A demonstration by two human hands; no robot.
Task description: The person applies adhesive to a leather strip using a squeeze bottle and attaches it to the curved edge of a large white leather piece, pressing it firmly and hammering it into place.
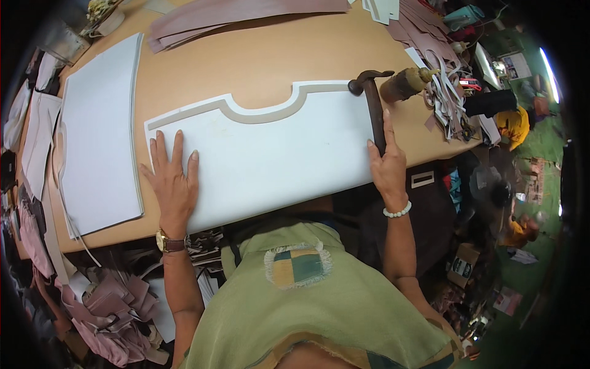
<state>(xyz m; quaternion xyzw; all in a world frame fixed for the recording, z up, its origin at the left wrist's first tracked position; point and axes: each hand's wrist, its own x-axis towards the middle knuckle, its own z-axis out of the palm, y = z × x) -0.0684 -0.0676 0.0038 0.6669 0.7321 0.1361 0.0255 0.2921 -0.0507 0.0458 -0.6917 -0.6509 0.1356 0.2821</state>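
A large white foam panel (276,154) with a beige strip (258,115) along its notched far edge lies on the wooden table (258,55). My left hand (174,178) presses flat on the panel's left end, fingers spread. My right hand (387,163) grips the dark handle of a hammer (371,98) lying along the panel's right edge, its head pointing away from me.
A stack of white panels (101,135) lies at the left. Mauve strips (246,15) sit at the table's far edge. A brown bottle (405,85) and mauve and white offcuts (448,98) lie at right. More mauve scraps (110,313) pile up below left.
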